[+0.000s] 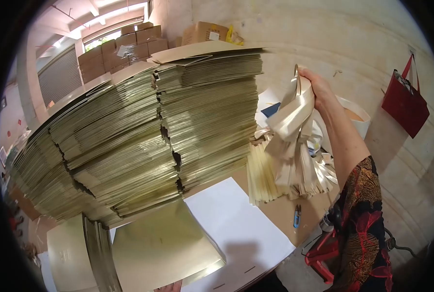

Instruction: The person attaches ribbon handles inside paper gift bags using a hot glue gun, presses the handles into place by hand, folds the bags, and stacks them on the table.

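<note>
My right hand point(316, 87) is raised at the right, its fingers closed round the top of a bundle of pale paper strips point(295, 114) that hangs down over more strips on the table. Only the fingertips of my left hand point(171, 286) show, at the bottom edge by the lower edge of a gold sheet point(163, 243); whether they grip it is hidden. That sheet lies partly over a large white sheet point(244, 219). Left of it, several gold pieces stand folded beside another gold panel point(71, 253).
Tall stacks of gold card point(212, 107) fill the left and centre. A blue thread snipper point(297, 216) lies on the brown table surface point(275, 214). Behind the strips is a white bucket point(360, 121). A red bag point(406, 102) hangs on the wall; cartons point(115, 56) are stacked farther back.
</note>
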`<state>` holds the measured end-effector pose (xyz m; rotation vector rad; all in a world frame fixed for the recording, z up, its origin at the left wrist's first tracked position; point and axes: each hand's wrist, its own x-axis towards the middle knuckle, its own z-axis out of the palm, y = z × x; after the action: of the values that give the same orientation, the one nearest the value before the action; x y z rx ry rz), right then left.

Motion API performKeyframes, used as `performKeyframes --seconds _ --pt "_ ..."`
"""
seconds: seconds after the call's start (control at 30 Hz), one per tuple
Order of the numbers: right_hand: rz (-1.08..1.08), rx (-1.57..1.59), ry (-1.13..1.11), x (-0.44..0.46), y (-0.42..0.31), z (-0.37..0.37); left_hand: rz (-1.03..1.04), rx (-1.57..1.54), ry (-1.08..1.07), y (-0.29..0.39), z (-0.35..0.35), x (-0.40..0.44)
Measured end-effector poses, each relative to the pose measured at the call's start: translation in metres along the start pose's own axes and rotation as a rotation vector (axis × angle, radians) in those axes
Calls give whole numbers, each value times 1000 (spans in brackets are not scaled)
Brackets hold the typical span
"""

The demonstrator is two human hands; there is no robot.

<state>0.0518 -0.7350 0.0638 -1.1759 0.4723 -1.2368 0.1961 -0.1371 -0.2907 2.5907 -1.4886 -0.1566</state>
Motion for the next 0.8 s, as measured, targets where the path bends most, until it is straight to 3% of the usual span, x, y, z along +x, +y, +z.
performKeyframes --seconds 0.07,0.1,0.23,0.27,0.3,0.37,0.4,0.47,0.53,0.57,0.67,0.7,0.77,0.8 --pt "-198 -197 1 5 -2 4 17 15 31 0 0 0" --pt "-191 -197 1 4 2 4 14 -8 22 1 -1 -1" --pt "64 -704 -17 -19 55 -11 20 9 27 3 -5 0" --pt "105 -601 -141 -24 94 -28 15 5 27 3 -6 1" --pt "79 -530 15 -61 124 -18 10 -25 17 2 -7 1" --pt "283 -357 165 -56 254 -59 3 -60 6 2 -2 -1" --pt "495 -198 90 -88 262 -48 9 -26 17 0 1 -1" --pt "408 -328 298 -118 296 -31 21 13 30 -3 3 0" --pt "322 -496 314 -117 320 -31 18 3 24 -3 4 0" --pt "233 -667 325 -117 317 -27 23 -1 27 -3 5 0" --pt "245 -843 242 -117 294 -28 34 -27 56 -5 4 0" --pt "136 -1135 170 -107 289 -41 41 -18 52 -5 2 0" --pt "255 -871 83 -98 260 -71 52 -15 42 -3 0 -1" --pt "245 -731 221 -106 232 -73 30 -48 15 -3 0 -1"
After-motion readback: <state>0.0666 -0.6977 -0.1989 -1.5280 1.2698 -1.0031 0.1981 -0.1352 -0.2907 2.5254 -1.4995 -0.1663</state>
